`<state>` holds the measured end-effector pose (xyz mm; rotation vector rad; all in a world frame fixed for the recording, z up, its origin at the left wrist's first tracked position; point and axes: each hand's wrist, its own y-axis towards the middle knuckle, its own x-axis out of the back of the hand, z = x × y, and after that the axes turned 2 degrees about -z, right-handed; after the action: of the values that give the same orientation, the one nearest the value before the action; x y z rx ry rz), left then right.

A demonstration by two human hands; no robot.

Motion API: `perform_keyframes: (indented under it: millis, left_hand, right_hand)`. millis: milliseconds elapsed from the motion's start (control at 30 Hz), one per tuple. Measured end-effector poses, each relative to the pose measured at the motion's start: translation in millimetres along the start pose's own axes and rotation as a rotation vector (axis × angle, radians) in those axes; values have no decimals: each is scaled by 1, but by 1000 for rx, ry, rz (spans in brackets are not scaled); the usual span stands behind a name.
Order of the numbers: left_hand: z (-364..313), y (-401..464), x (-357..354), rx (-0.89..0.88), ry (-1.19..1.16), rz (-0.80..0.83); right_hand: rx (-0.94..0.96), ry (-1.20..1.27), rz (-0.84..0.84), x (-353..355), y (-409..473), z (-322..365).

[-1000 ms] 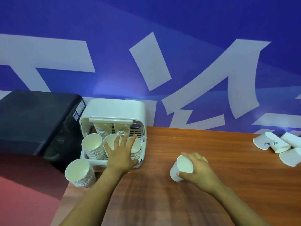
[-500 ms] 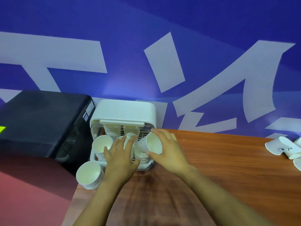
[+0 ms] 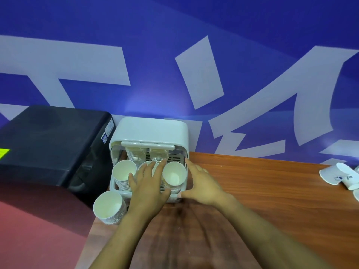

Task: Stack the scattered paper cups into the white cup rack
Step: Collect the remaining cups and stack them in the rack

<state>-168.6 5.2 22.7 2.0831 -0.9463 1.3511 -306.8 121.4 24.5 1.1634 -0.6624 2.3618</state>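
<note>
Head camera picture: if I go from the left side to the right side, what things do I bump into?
Black machine → cup stack on the table edge → white cup rack → bare wooden table → loose cups lying on their sides.

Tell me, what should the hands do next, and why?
Probably the right hand, open and empty beside the white plastic cup rack, should reach for the loose white paper cups lying on their sides at the right end of the brown wooden table, since they are not stacked yet.
</note>
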Motion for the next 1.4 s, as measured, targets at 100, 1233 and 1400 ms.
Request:
perform_keyframes:
  millis: [100, 1233, 1400]
  left_hand:
    - [-8, -3, 3, -16, -9, 15]
    - [-396, -89, -152, -193, -26, 298]
    - [-439, -80, -169, -191, -21, 303]
  right_hand:
    - [-5, 9, -26, 7, -10, -8]
    - [-149, 82, 29, 177, -226, -381]
    - [-144, 124, 24, 194, -229, -418]
